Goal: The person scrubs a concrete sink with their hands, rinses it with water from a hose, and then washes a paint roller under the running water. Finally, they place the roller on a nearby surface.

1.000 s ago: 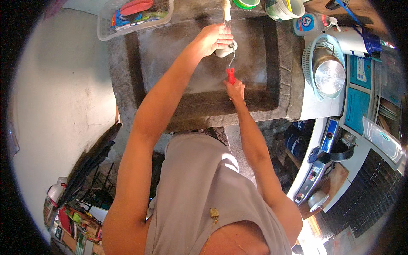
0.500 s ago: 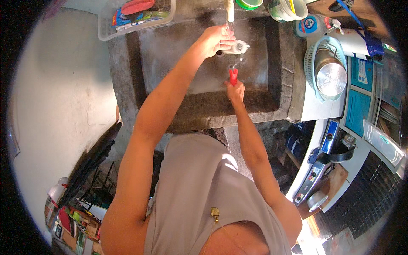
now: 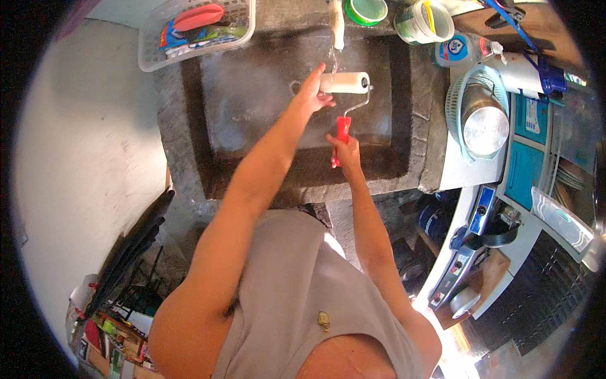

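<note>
A paint roller with a white sleeve [image 3: 346,83], a thin bent metal frame [image 3: 366,101] and a red handle [image 3: 343,129] is over the dark concrete sink [image 3: 252,172]. My right hand [image 3: 347,153] is closed round the handle. My left hand [image 3: 309,93] is at the sleeve's left end, fingers spread above and below it; whether it grips the sleeve is hard to tell. Water [image 3: 334,60] runs from a pale spout [image 3: 338,35] onto the sleeve near that hand.
A white plastic basket [image 3: 148,47] with packets and a red item stands at the sink's far left. Behind are a green bowl [image 3: 366,9] and a white bucket [image 3: 416,25]. At right sit a clear bottle [image 3: 454,52] and a blue basket [image 3: 453,101] holding a metal pot [image 3: 485,129].
The roller has turned so its whole sleeve shows sideways, and it sits lower in view. My left hand has moved from under the stream to the sleeve's left end, its fingers spreading.
</note>
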Demonstrator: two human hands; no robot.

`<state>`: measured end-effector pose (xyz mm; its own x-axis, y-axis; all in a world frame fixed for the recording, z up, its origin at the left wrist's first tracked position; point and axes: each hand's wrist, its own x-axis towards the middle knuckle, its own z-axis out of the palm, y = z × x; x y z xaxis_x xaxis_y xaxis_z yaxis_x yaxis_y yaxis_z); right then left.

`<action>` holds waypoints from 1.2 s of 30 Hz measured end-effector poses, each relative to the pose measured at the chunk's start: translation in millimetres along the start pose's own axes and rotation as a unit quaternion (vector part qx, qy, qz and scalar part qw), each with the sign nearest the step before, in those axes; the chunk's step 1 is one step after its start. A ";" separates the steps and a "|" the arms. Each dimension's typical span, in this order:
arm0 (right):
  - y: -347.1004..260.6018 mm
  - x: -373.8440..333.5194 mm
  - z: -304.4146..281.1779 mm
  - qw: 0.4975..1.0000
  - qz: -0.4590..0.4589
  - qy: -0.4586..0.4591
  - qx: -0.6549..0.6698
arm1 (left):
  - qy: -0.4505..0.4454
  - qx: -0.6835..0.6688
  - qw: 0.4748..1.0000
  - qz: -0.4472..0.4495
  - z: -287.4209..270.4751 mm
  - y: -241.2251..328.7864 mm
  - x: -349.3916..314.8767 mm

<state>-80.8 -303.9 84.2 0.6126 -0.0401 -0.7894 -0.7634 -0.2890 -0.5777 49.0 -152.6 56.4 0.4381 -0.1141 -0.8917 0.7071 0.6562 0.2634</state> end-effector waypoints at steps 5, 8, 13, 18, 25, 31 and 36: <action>-16.5 -3.6 -9.9 0.982 -0.099 -0.159 -0.027 | -0.123 -0.252 0.959 0.037 -14.7 -32.2 105.0; -58.7 10.7 -49.0 0.867 -0.030 -0.324 0.376 | 0.053 -0.071 0.992 0.090 31.4 -36.7 71.2; -132.8 53.7 -18.6 0.936 0.105 -0.317 0.114 | 0.129 0.064 0.978 0.152 5.8 -28.5 108.9; -140.9 84.1 -7.8 0.958 0.167 -0.232 -0.014 | -0.032 0.093 0.982 0.159 -6.6 -12.2 69.2; -165.9 89.6 2.9 0.923 0.136 -0.313 -0.177 | -0.210 -0.183 0.959 0.046 -34.0 -20.9 93.6; -151.1 122.7 13.2 0.910 0.137 -0.269 -0.283 | 0.058 -0.216 0.975 0.009 -8.3 -5.7 79.5; -150.7 123.0 18.2 0.887 0.183 -0.265 -0.330 | 0.057 0.127 0.941 0.308 -33.3 -5.2 65.7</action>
<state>105.8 -247.8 70.4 0.0319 0.1587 -0.9868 -0.4974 -0.8538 -0.1534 55.6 -138.7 -15.9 0.7565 0.3198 -0.5704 0.4541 0.3707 0.8102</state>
